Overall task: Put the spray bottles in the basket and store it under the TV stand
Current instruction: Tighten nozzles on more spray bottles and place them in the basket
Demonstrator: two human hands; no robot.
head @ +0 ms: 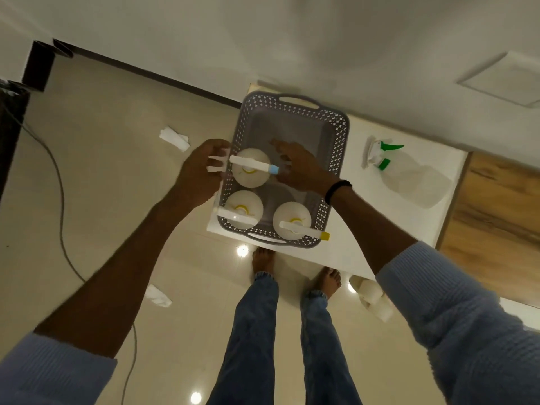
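A grey perforated basket (339, 133) stands on the corner of a white top (409, 200). Three white spray bottles stand upright in it: one with a blue nozzle tip (251, 171), one at the near left (244, 204), and one with a yellow tip (292, 217). My left hand (198, 173) grips the trigger end of the blue-tipped bottle at the basket's left wall. My right hand (304, 168) is inside the basket, fingers apart, with its thumb at the blue tip. A fourth, clear bottle with a green nozzle (409, 173) lies on its side on the white top, right of the basket.
The white top meets a wooden surface (496, 206) at the right. Below are my legs and bare feet (263, 261) on a glossy tiled floor. Crumpled white papers (174, 137) and a grey cable (61, 217) lie on the floor at the left. Dark furniture stands at the far left.
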